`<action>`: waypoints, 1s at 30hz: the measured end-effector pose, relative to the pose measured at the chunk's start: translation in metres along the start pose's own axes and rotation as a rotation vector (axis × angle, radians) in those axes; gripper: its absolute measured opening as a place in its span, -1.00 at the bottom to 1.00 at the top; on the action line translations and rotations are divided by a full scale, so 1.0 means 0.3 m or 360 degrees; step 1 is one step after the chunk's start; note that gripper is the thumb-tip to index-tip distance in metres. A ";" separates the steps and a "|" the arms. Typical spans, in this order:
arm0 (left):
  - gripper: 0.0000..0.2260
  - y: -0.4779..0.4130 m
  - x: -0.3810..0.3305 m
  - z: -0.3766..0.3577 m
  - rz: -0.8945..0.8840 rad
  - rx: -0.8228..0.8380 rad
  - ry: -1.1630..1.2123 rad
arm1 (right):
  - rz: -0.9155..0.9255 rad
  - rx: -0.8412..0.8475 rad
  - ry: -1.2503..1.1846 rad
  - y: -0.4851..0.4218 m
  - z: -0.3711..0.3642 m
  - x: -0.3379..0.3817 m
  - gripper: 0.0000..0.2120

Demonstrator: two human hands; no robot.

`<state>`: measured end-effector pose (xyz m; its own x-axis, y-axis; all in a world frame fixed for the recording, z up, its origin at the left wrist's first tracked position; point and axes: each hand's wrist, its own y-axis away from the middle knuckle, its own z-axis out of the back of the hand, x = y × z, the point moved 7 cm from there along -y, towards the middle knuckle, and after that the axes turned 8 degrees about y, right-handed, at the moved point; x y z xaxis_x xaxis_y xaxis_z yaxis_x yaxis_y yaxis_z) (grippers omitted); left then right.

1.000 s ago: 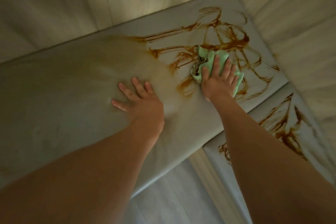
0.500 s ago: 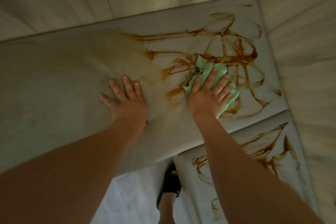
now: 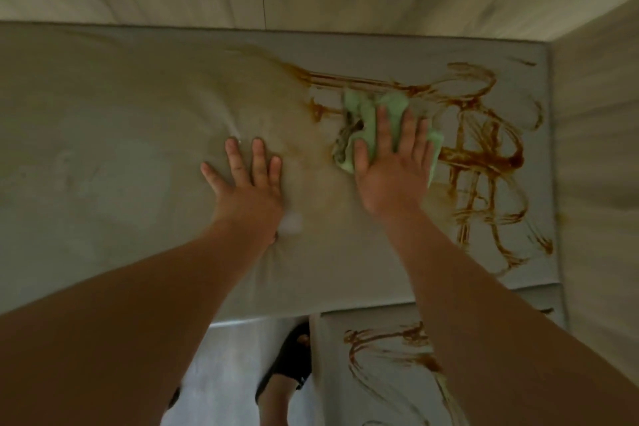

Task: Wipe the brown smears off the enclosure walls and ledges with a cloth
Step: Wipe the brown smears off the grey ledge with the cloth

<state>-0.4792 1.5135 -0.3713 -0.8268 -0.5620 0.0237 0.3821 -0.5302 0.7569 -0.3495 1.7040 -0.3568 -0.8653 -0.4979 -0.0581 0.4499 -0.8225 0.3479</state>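
The right hand (image 3: 390, 169) lies flat on the green cloth (image 3: 366, 114) in the middle of the frame, fingers (image 3: 383, 128) straight and slightly spread, pressing it onto the grey ledge (image 3: 103, 149). The cloth sits at the left edge of the brown smears (image 3: 484, 156), which cover the ledge's right part. Left of it, the left hand (image 3: 249, 183) rests palm down on the bare ledge, its fingers (image 3: 258, 156) extended and fanned, holding nothing. More smears mark the lower ledge (image 3: 345, 391) at lower right, beside a foot in a black sandal (image 3: 290, 363).
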 end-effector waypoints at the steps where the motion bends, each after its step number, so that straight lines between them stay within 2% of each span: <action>1: 0.13 0.000 0.001 0.001 0.0000 -0.0009 -0.0010 | -0.0126 0.0014 -0.0053 -0.015 -0.001 0.049 -0.35; 2: 0.12 0.003 -0.001 0.005 -0.0002 -0.0015 -0.0013 | -0.0157 0.0030 -0.0077 -0.014 -0.001 0.105 -0.34; 3: 0.10 0.005 0.000 0.006 -0.0002 -0.0024 -0.0001 | -0.0056 0.0009 -0.0067 -0.006 0.002 0.168 -0.33; 6: -0.03 0.001 0.003 0.005 -0.0003 -0.0057 0.0017 | 0.0678 -0.0151 0.0112 0.014 0.023 0.260 -0.34; 7: -0.04 0.000 0.003 0.007 0.0002 -0.0051 0.0021 | 0.0824 -0.0177 0.0159 -0.001 0.035 0.236 -0.35; 8: -0.06 -0.001 0.000 0.006 0.0000 -0.0048 0.0020 | 0.0847 -0.0183 0.0209 -0.026 0.045 0.195 -0.36; 9: -0.09 -0.002 -0.002 0.007 -0.0009 -0.0059 0.0017 | 0.0737 -0.0176 0.0242 -0.064 0.054 0.152 -0.37; 11: -0.14 0.001 -0.003 0.011 -0.0026 -0.0092 0.0004 | 0.0281 -0.0111 0.0138 -0.130 0.068 0.106 -0.37; 13: -0.16 0.005 -0.003 0.011 -0.0036 -0.0110 0.0002 | -0.0111 -0.0077 -0.0043 -0.158 0.069 0.170 -0.36; 14: -0.17 0.003 -0.003 0.011 -0.0041 -0.0120 0.0001 | -0.0174 -0.0052 -0.0090 -0.162 0.070 0.239 -0.35; 15: -0.18 0.002 -0.002 0.013 -0.0046 -0.0131 -0.0001 | -0.0110 -0.0031 -0.0098 -0.163 0.073 0.323 -0.34; 18: -0.18 -0.001 -0.002 0.017 -0.0052 -0.0130 0.0007 | 0.0518 -0.0118 0.0064 -0.149 0.094 0.543 -0.38; 20: -0.16 -0.003 0.002 0.010 -0.0043 -0.0117 -0.0001 | 0.0843 -0.0149 0.0135 -0.154 0.106 0.569 -0.39; 22: -0.11 -0.004 0.004 0.003 -0.0035 -0.0114 -0.0012 | 0.1026 -0.0172 0.0186 -0.177 0.115 0.514 -0.41; 24: -0.03 -0.004 0.007 0.000 -0.0032 -0.0111 -0.0024 | 0.1023 -0.0209 0.0242 -0.213 0.133 0.422 -0.40; 30: 0.16 -0.005 0.005 0.004 -0.0001 -0.0024 -0.0048 | 0.0320 -0.0060 0.0161 -0.323 0.140 0.022 -0.35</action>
<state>-0.4813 1.5143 -0.3715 -0.8388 -0.5427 0.0432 0.3878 -0.5400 0.7470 -0.4081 1.7921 -0.3516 -0.7314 -0.6766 -0.0853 0.6210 -0.7125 0.3266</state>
